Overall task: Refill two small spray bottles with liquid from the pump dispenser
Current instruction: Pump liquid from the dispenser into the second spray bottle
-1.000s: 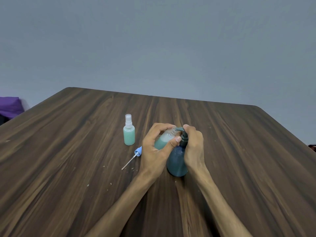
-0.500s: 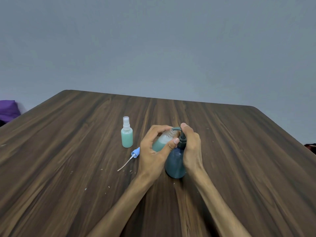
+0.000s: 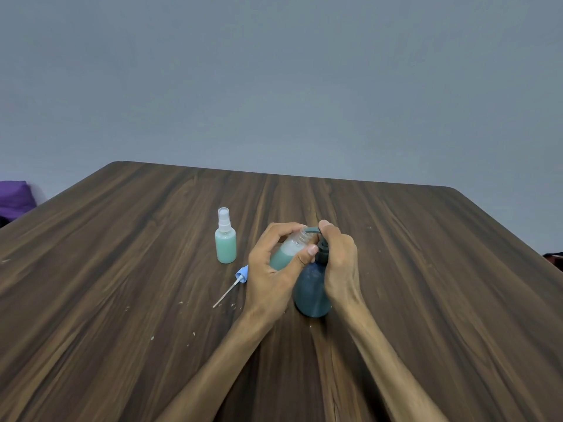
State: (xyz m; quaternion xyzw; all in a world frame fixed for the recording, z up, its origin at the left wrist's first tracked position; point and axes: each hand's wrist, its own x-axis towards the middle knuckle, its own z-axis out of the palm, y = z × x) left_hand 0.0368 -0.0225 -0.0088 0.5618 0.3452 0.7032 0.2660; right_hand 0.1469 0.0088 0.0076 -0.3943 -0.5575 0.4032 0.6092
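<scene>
— Head view: what has the left hand [image 3: 271, 275] got?
— Its fingers [image 3: 281, 231] and thumb curl round an uncapped clear small spray bottle [image 3: 289, 251], partly filled with pale green liquid, tilted so its threaded neck sits under the spout of the dark blue round pump dispenser [image 3: 312, 292].
— And the right hand [image 3: 341, 263]?
— It wraps the dispenser's neck, with one fingertip on top of the pump head. The dispenser stands on the dark wood-grain bench [image 3: 122, 269].
— Where is the other bottle?
— A second small spray bottle [image 3: 226, 239], capped and full of green liquid, stands upright just left of the hands. Near it lies a light blue spray head with a white dip tube [image 3: 236, 283].
— Anything else?
— Something purple [image 3: 13, 197] past the bench's left edge.
</scene>
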